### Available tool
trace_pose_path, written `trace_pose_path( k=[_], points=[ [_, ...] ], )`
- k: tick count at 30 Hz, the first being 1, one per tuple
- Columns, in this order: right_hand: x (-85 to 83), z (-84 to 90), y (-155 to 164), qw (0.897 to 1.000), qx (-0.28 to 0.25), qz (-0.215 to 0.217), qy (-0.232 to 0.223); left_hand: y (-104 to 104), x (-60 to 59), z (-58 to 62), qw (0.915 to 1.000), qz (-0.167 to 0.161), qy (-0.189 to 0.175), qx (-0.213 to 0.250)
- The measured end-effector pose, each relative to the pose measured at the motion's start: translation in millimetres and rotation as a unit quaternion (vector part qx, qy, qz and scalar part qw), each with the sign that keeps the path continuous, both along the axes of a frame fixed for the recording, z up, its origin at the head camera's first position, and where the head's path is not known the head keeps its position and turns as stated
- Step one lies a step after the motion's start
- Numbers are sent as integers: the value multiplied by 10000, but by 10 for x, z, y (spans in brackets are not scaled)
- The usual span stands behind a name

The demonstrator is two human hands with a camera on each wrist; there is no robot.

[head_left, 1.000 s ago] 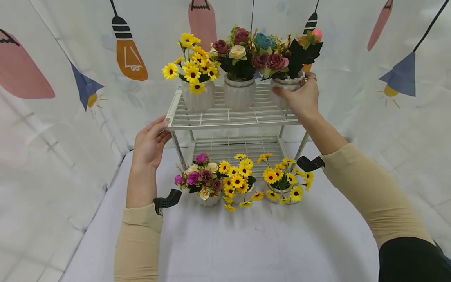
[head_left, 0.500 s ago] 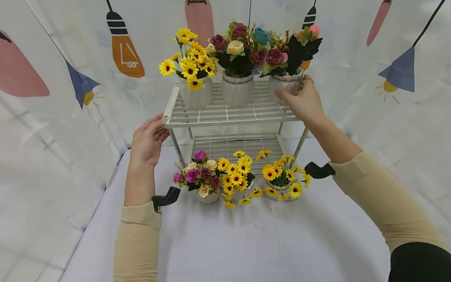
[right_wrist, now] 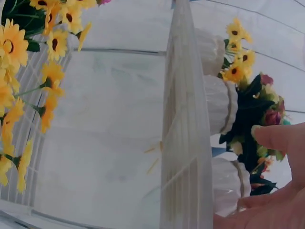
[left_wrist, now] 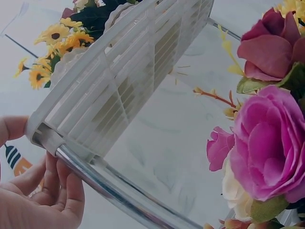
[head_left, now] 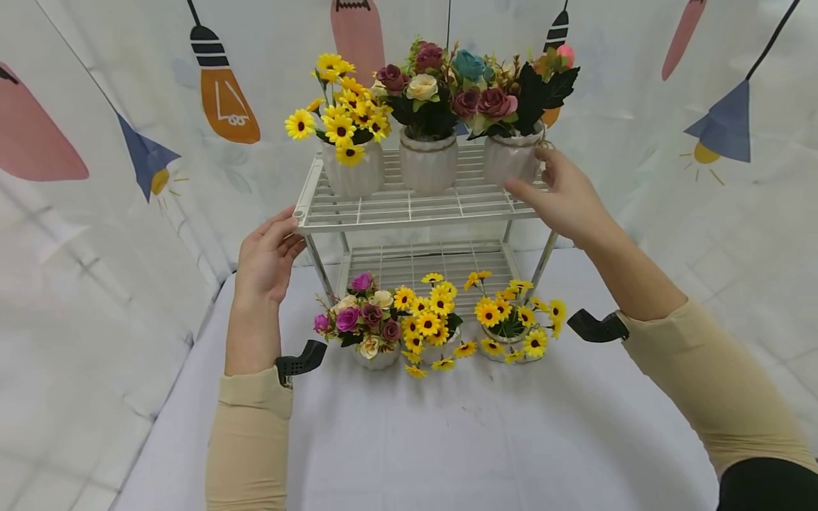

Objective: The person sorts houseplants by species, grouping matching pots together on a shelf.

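My left hand (head_left: 263, 264) holds the front left corner of a white two-tier wire shelf rack (head_left: 415, 224); in the left wrist view the thumb lies at the corner and the fingers curl below, beside the metal post (left_wrist: 95, 179). On the top tier stand three white pots in a row. Yellow daisies fill the left pot (head_left: 353, 172), roses the middle one (head_left: 429, 167). My right hand (head_left: 575, 202) is at the right pot (head_left: 510, 162) of mixed flowers, its thumb spread away from the wall and fingertips close to the pot's right side.
On the white tablecloth (head_left: 441, 440), before the lower tier (head_left: 434, 259), stand a pot of purple and cream roses (head_left: 361, 319) and two pots of yellow daisies (head_left: 429, 323) (head_left: 511, 326). A printed curtain (head_left: 275, 57) hangs behind.
My right hand has loosened from the right pot and drawn back slightly right and down, its fingers opening. The left hand keeps its hold on the rack corner. The view has shifted slightly.
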State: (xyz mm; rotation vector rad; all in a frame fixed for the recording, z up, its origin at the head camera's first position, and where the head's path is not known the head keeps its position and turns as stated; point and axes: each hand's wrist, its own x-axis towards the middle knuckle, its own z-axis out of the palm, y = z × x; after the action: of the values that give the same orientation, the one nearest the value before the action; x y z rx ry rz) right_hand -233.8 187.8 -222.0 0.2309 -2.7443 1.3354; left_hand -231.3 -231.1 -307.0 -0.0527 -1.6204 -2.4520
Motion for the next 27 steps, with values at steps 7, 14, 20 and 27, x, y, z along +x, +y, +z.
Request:
trace_pose_path(
  k=[7, 14, 20, 27],
  points=[
    [235, -81, 72, 9987, -438, 144, 215, -9, -8, -10, 10000, 0, -19, 11],
    [484, -331, 175, 9827, -1413, 302, 1159, -9, -12, -4, 10000, 5, -13, 23],
    [678, -646, 328, 9584, -2302, 635, 1562, -14, -16, -10, 10000, -66, 22, 30],
    [805, -1092, 537, 9337, -3093, 575, 1711, -9, -13, -2, 10000, 33, 6, -31]
  ],
)
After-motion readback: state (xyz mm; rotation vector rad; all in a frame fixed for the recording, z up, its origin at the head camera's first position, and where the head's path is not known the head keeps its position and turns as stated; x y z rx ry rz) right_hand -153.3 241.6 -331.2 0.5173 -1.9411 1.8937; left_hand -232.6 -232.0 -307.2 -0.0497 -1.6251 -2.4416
